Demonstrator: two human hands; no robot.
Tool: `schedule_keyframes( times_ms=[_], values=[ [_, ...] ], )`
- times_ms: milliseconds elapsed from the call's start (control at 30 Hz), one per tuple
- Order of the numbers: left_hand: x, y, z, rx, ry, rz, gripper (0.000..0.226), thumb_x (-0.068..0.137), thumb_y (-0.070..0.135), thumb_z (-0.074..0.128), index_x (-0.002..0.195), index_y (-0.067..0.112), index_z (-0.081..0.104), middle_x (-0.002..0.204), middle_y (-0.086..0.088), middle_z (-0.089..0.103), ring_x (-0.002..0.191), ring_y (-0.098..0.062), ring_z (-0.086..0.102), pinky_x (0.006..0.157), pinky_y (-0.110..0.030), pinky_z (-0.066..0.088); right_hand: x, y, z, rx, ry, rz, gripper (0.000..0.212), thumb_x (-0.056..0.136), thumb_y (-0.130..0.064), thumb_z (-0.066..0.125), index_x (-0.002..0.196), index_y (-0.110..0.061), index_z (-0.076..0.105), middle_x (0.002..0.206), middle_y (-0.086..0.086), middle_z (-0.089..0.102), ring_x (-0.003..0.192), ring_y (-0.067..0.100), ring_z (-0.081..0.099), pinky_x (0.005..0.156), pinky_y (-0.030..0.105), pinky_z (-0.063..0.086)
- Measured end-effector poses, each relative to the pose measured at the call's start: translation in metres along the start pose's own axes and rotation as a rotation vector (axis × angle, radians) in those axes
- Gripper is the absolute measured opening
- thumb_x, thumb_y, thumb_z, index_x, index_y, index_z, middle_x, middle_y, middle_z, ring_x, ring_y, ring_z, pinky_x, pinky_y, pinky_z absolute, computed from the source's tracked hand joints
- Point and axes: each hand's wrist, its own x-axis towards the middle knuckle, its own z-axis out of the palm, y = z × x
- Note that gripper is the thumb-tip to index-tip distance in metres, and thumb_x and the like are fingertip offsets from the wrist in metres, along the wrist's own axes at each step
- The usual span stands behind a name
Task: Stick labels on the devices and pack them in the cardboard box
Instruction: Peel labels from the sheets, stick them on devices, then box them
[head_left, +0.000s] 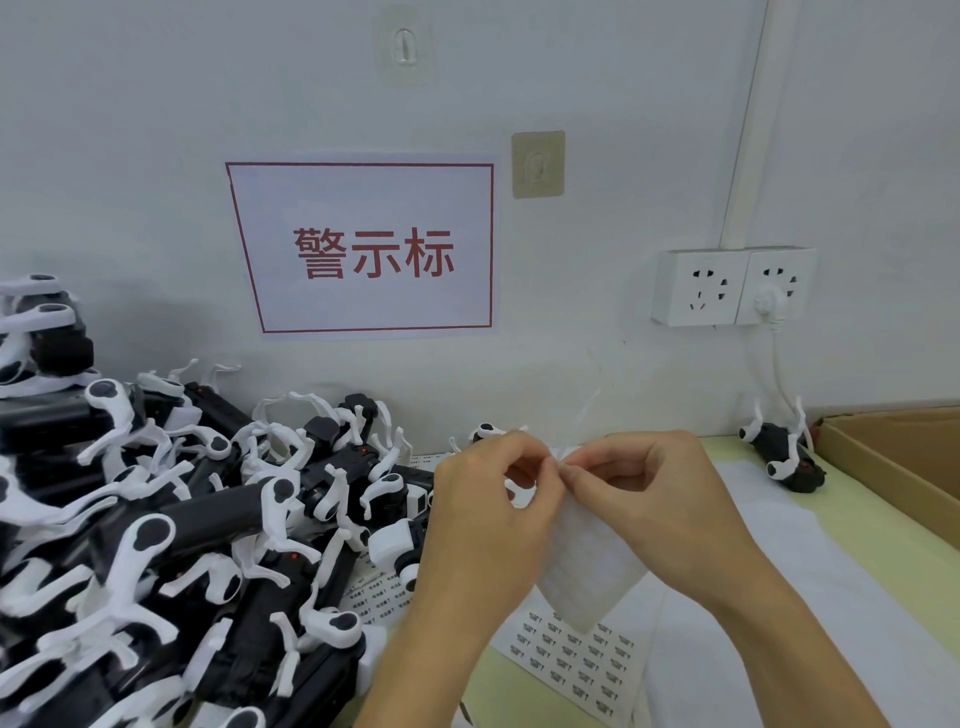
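Note:
Both hands meet above the table's middle. My left hand (493, 499) and my right hand (639, 488) pinch the top edge of a white sheet (587, 577) that hangs between them, fingertips touching. Under it lies a label sheet (576, 660) printed with rows of small black labels. A big heap of black-and-white devices (171, 525) fills the left side. One single device (784, 457) lies at the right by the wall. The open cardboard box (893, 457) stands at the far right.
White backing sheets (779, 561) cover the yellow-green table on the right. On the wall hang a red-framed sign (363, 249) and a double socket (732, 286) with a white plug and cord running down behind the single device.

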Motion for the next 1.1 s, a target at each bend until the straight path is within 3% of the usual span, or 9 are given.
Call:
schedule_keyframes(
  times_ms=[167,367,600,833,1100],
  values=[
    [0.001,0.0009,-0.0011,-0.102,-0.043,-0.08,0.015,0.092,0.014,0.065,0.083,0.018,0.076,0.074,0.011,0.073,0.074,-0.006,0.068,0.062,-0.016,0.05,0.0006,0.0013,-0.0019,0.019,0.002,0.011,0.017,0.084,-0.008,0.073,0.074,-0.02,0.08,0.075,-0.001,0.077,0.074,0.013,0.073,0.068,0.019,0.054],
    [0.0023,-0.0019,-0.0025,-0.148,-0.081,-0.113,0.012,0.093,0.014,0.068,0.085,0.018,0.076,0.077,0.008,0.074,0.076,-0.006,0.068,0.068,-0.022,0.052,0.0004,0.0022,-0.0042,0.01,-0.027,-0.005,0.02,0.084,-0.007,0.073,0.076,-0.024,0.08,0.076,-0.001,0.077,0.074,0.014,0.073,0.069,0.019,0.055],
    [0.0033,-0.0028,-0.0026,-0.184,-0.051,-0.157,0.015,0.092,0.012,0.069,0.08,0.019,0.075,0.074,0.008,0.073,0.07,-0.003,0.065,0.064,-0.015,0.047,0.0011,0.0023,-0.0036,0.012,-0.015,0.013,0.019,0.083,-0.011,0.074,0.075,-0.027,0.079,0.075,-0.002,0.076,0.073,0.011,0.072,0.067,0.017,0.052],
    [0.0043,-0.0018,-0.0034,-0.283,-0.026,-0.233,0.019,0.092,0.011,0.068,0.077,0.019,0.076,0.074,0.003,0.075,0.075,-0.012,0.07,0.073,-0.023,0.055,-0.0001,0.0012,-0.006,0.032,0.004,0.043,0.015,0.082,-0.008,0.074,0.074,-0.02,0.079,0.074,0.001,0.076,0.074,0.014,0.073,0.069,0.018,0.054],
    [0.0032,0.0011,-0.004,-0.299,-0.084,-0.222,0.013,0.09,0.014,0.071,0.081,0.02,0.077,0.077,0.002,0.075,0.075,-0.011,0.07,0.07,-0.027,0.057,-0.0004,0.0,-0.0067,0.034,0.0,0.063,0.016,0.084,-0.01,0.074,0.075,-0.022,0.079,0.076,0.0,0.077,0.076,0.013,0.073,0.07,0.019,0.052]
  ],
)
